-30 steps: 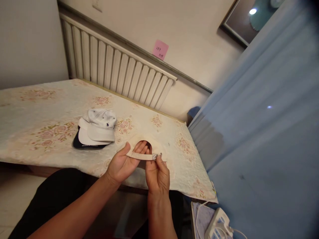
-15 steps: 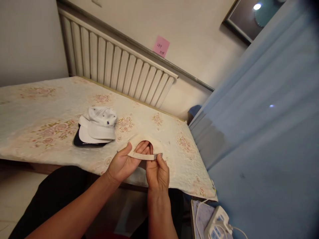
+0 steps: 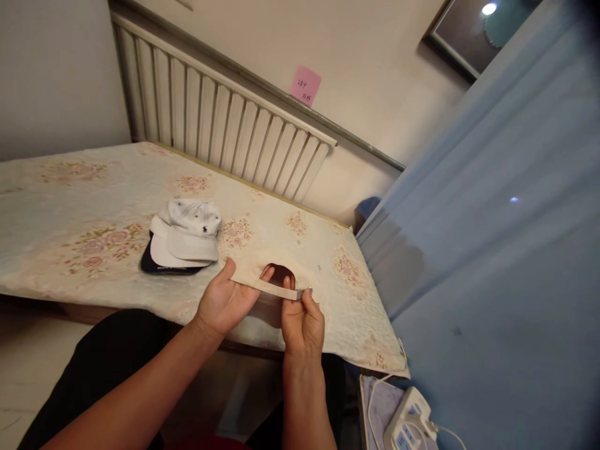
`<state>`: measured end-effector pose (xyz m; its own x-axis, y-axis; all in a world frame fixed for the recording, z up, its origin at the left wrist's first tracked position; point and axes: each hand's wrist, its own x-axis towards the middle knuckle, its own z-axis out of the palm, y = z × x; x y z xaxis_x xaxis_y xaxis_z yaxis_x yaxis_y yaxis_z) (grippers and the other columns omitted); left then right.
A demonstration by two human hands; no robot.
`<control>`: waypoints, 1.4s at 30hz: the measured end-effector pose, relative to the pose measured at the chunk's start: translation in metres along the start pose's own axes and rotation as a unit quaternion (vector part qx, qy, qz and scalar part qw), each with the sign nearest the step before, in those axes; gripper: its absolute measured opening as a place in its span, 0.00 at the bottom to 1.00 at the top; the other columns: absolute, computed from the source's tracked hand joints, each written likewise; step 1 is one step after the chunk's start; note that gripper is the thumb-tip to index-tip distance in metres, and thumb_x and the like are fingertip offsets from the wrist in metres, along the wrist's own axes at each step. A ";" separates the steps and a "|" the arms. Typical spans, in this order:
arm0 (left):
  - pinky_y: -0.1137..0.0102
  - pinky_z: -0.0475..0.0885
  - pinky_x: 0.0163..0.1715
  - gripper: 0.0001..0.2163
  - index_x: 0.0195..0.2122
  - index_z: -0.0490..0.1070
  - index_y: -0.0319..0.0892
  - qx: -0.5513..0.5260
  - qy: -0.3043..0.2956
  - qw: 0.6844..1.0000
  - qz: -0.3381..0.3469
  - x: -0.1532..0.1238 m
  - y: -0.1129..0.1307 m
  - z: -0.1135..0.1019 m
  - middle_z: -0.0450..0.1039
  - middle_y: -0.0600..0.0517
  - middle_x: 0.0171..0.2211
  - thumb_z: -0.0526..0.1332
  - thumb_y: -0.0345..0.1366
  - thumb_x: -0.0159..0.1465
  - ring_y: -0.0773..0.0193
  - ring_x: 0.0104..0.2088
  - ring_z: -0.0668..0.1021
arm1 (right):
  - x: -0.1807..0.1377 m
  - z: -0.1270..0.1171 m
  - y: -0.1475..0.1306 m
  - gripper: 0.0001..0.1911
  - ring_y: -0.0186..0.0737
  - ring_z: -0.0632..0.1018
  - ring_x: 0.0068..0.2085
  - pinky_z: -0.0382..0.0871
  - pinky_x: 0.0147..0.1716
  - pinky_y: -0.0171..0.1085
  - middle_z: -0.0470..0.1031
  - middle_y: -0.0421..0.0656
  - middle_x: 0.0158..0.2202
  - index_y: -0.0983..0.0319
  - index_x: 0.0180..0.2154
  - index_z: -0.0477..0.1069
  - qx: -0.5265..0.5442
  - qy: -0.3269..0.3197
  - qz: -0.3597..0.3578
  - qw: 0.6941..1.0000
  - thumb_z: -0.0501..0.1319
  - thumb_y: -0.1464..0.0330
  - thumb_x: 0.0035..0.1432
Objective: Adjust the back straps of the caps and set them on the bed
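Between my hands is a cream baseball cap [image 3: 246, 272], its back strap and rounded rear opening turned toward me. My left hand [image 3: 225, 304] holds the cap's left side, thumb up and fingers under the strap. With thumb and fingers, my right hand [image 3: 302, 322] pinches the strap's right end at a small metal buckle. Much of the cap blends with the pale bedding, and its brim is hard to make out. Left of my hands, a stack of caps [image 3: 187, 234] lies on the bed, white ones on top of a dark one.
The bed [image 3: 262, 209] has a flowered cover. Behind it a white radiator [image 3: 225, 119] runs along the wall. A blue curtain [image 3: 487, 250] hangs at the right. A white power strip [image 3: 410, 419] with cords sits on a small stand at lower right.
My hands have moved slightly apart, and my right hand has shifted a little to the right with the buckle. Fewer of my left fingers show through the cap's opening.
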<state>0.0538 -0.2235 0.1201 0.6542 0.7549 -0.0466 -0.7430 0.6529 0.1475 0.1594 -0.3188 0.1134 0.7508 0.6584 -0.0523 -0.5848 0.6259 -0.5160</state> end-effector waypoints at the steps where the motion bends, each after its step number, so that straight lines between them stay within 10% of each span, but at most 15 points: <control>1: 0.53 0.69 0.57 0.21 0.62 0.61 0.40 -0.007 -0.004 1.000 0.009 0.001 0.002 0.000 0.74 0.42 0.53 0.46 0.40 0.71 0.55 0.55 0.75 | 0.002 -0.002 -0.001 0.14 0.43 0.78 0.51 0.66 0.59 0.54 0.81 0.42 0.42 0.62 0.40 0.73 0.002 0.007 0.003 1.000 0.64 0.78 0.50; 14: 0.59 0.67 0.58 0.22 0.65 0.55 0.32 0.000 -0.001 0.998 -0.067 -0.005 -0.030 0.007 0.76 0.40 0.50 0.46 0.31 0.71 0.56 0.52 0.77 | -0.007 -0.002 0.028 0.25 0.45 0.73 0.57 0.58 0.63 0.51 0.73 0.49 0.54 0.62 0.51 0.69 -0.083 -0.130 -0.032 0.988 0.65 0.59 0.54; 22: 0.60 0.63 0.60 0.21 0.62 0.60 0.30 0.044 -0.032 0.996 -0.076 -0.007 -0.035 0.003 0.76 0.40 0.50 0.48 0.30 0.70 0.55 0.53 0.76 | 0.000 -0.004 0.043 0.18 0.42 0.77 0.50 0.67 0.57 0.47 0.77 0.46 0.47 0.63 0.48 0.69 -0.182 0.026 -0.075 0.980 0.60 0.64 0.57; 29: 0.60 0.65 0.60 0.20 0.61 0.61 0.28 0.051 -0.017 0.997 -0.061 -0.004 -0.032 0.005 0.75 0.38 0.51 0.49 0.31 0.70 0.55 0.55 0.74 | -0.002 -0.001 0.040 0.17 0.40 0.77 0.48 0.66 0.56 0.46 0.77 0.44 0.46 0.61 0.47 0.69 -0.174 -0.067 -0.078 0.979 0.61 0.65 0.56; 37: 0.61 0.68 0.58 0.22 0.64 0.57 0.28 0.001 -0.015 0.998 -0.055 0.001 -0.025 -0.002 0.74 0.37 0.52 0.48 0.33 0.70 0.55 0.54 0.75 | 0.005 -0.010 0.036 0.07 0.34 0.78 0.37 0.72 0.48 0.40 0.76 0.37 0.32 0.61 0.34 0.70 -0.190 -0.014 -0.092 0.977 0.64 0.66 0.53; 42: 0.63 0.72 0.54 0.21 0.63 0.59 0.33 -0.021 0.024 0.999 -0.018 0.006 -0.013 -0.006 0.76 0.41 0.50 0.49 0.34 0.70 0.58 0.51 0.77 | 0.010 -0.016 0.022 0.10 0.39 0.78 0.45 0.68 0.54 0.47 0.79 0.43 0.42 0.62 0.39 0.72 -0.142 -0.029 -0.094 0.985 0.64 0.67 0.53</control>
<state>0.0665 -0.2272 0.1117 0.6734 0.7327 -0.0984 -0.7254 0.6805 0.1033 0.1588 -0.3050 0.0874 0.8143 0.5695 0.1121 -0.3207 0.6025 -0.7309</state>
